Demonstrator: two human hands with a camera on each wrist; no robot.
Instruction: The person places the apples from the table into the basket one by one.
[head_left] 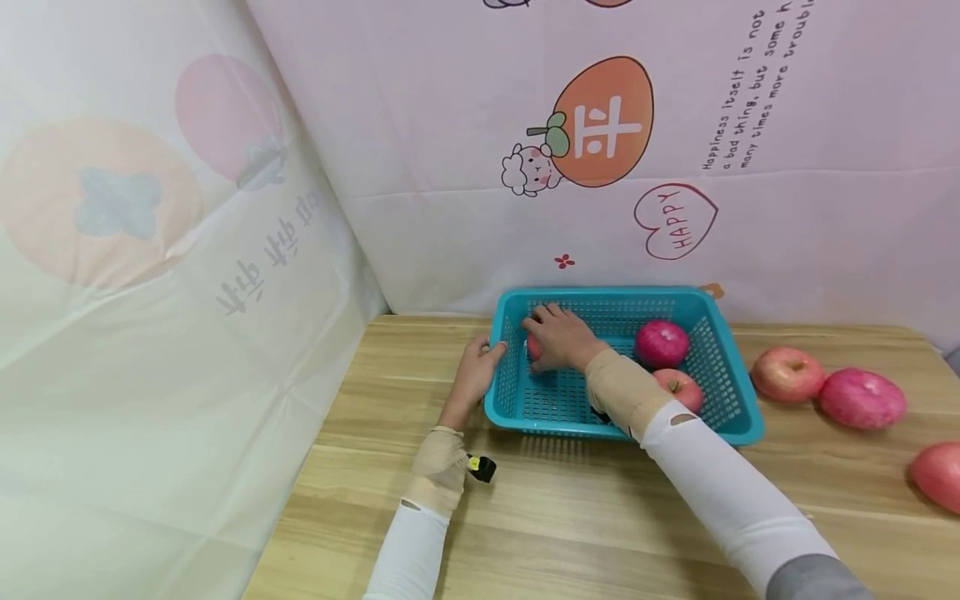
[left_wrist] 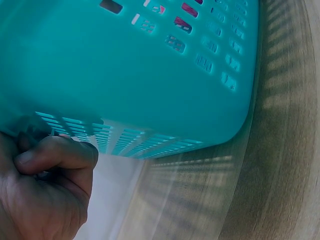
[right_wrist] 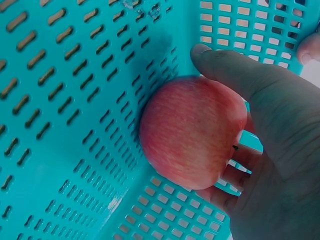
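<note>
A turquoise plastic basket (head_left: 504,417) with slotted walls stands on the wooden table, near the back wall. At its left end my right hand (head_left: 564,337) reaches in and holds a red apple (right_wrist: 192,132), the thumb on one side and the fingers on the other. The apple lies close to the basket wall in the right wrist view. My left hand (head_left: 475,372) grips the basket's left rim, its fingers curled in the left wrist view. In the basket's right half are a deep pink round fruit (head_left: 662,343) and a paler red apple (head_left: 681,388), partly covered by my right forearm.
Right of the basket, a red-yellow apple (head_left: 787,374) and a deep pink fruit (head_left: 862,398) sit side by side on the table (head_left: 555,533). Another red fruit (head_left: 939,475) is cut off at the right edge. Printed cloth (head_left: 435,233) hangs behind and at the left.
</note>
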